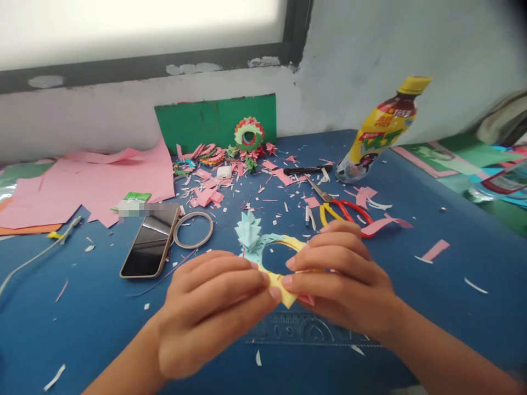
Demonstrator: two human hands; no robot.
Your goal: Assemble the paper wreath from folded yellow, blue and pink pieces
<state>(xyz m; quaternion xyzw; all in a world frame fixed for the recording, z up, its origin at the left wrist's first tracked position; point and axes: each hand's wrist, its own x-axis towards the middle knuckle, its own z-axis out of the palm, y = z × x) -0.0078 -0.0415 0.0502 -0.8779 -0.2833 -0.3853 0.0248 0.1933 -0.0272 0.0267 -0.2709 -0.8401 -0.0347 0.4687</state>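
Between both hands, low over the table, is a folded-paper ring (284, 240) in light blue and yellow, with a spiky light-blue paper piece (248, 230) at its upper left. My left hand (218, 302) pinches the ring's yellow near edge with thumb and fingertips. My right hand (349, 274) grips the yellow part on the right, its fingers curled over it. A bit of pink paper shows under the right fingers. A clear plastic stencil ruler (313, 329) lies beneath the hands, partly covered by them. Just beyond the right hand are red-handled scissors (343, 206) and something with yellow handles.
Left of the hands lie a phone (150, 244) and a roll of tape (193, 230). Pink paper sheets (102, 181) spread at the back left. A finished paper ring (249, 134) leans on a green board (193, 126). A bottle (376, 134) stands behind the scissors; paper scraps litter the table.
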